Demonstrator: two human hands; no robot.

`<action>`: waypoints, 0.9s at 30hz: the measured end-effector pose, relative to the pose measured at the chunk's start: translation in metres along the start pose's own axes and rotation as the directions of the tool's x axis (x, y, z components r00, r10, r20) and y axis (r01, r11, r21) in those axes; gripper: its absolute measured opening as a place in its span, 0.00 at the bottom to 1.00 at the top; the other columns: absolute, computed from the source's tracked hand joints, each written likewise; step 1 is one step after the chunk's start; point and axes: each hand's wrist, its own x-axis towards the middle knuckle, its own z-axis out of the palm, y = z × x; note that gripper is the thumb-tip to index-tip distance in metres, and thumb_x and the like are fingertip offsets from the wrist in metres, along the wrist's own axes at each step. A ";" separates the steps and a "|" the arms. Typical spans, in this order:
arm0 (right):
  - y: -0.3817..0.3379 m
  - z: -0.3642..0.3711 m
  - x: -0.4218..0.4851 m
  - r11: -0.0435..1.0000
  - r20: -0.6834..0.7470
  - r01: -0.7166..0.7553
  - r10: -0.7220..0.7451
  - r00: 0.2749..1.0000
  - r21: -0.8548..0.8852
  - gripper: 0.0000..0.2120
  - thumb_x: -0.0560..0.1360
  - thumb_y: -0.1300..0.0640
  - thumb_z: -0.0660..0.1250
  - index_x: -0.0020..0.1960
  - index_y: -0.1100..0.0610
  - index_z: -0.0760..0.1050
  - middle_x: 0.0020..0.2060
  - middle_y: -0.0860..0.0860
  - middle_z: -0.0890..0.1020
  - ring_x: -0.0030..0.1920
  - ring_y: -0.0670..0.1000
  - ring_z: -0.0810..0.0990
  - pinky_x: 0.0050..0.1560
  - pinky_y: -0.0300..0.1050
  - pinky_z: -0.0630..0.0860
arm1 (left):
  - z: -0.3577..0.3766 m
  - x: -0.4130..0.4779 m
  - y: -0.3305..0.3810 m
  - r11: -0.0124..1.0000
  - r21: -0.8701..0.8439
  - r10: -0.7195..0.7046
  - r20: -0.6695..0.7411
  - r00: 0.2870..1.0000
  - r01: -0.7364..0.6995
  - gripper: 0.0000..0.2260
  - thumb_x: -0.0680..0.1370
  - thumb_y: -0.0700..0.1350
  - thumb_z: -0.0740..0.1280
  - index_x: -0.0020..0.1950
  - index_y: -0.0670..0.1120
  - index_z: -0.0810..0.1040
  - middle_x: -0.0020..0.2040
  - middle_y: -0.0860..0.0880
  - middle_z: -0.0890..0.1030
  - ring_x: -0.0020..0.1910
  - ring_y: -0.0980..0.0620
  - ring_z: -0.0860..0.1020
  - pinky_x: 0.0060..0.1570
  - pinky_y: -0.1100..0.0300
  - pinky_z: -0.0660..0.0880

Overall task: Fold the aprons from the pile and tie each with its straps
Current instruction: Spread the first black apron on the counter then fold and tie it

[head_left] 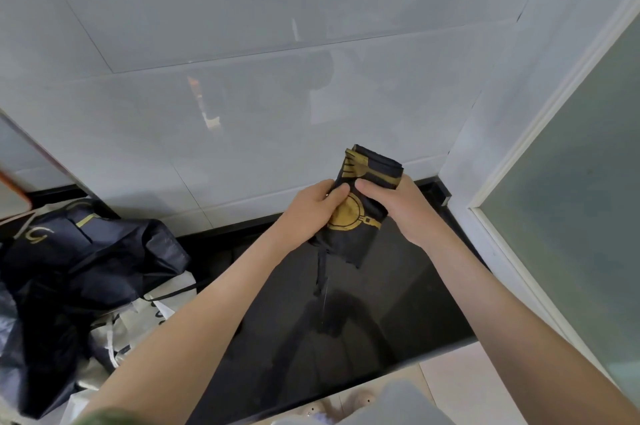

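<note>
Both hands, left hand and right hand, grip a folded black-and-gold apron held nearly upright above a dark counter, a strap dangling below.

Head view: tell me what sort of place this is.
Likely a home kitchen or utility corner: a glossy black countertop, large pale wall tiles behind it, and a frosted glass door at the right.
</note>
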 end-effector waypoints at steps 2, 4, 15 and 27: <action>0.000 -0.003 0.001 0.995 0.103 -0.086 0.092 0.990 -0.057 0.11 0.78 0.56 0.67 0.60 0.49 0.76 0.51 0.49 0.85 0.52 0.54 0.84 0.45 0.52 0.82 | 0.003 0.003 -0.002 0.998 -0.065 -0.009 -0.078 0.997 0.004 0.13 0.82 0.53 0.59 0.55 0.48 0.79 0.51 0.49 0.83 0.52 0.52 0.80 0.60 0.52 0.75; 0.003 -0.005 0.000 0.987 0.217 -0.148 0.157 0.963 -0.055 0.16 0.79 0.54 0.64 0.66 0.49 0.71 0.54 0.52 0.84 0.50 0.61 0.83 0.40 0.55 0.83 | 0.002 0.006 -0.002 0.979 -0.198 -0.074 -0.112 0.991 0.051 0.11 0.82 0.51 0.60 0.52 0.49 0.79 0.51 0.49 0.83 0.52 0.51 0.81 0.60 0.51 0.76; 0.018 -0.013 0.005 0.972 0.340 -0.150 0.081 0.937 0.182 0.21 0.80 0.64 0.58 0.72 0.52 0.66 0.63 0.57 0.79 0.61 0.63 0.78 0.54 0.58 0.78 | -0.012 0.007 -0.006 0.875 -0.470 -0.083 0.082 0.993 0.112 0.14 0.82 0.51 0.61 0.55 0.42 0.79 0.54 0.42 0.83 0.55 0.44 0.81 0.60 0.47 0.76; 0.017 -0.015 0.011 0.895 0.238 -0.100 -0.007 0.971 0.435 0.14 0.70 0.71 0.62 0.37 0.55 0.81 0.34 0.51 0.81 0.35 0.49 0.78 0.34 0.37 0.74 | -0.028 0.000 -0.005 0.836 -0.545 0.132 0.307 0.942 0.061 0.18 0.81 0.31 0.55 0.56 0.47 0.81 0.45 0.46 0.84 0.39 0.49 0.84 0.39 0.53 0.82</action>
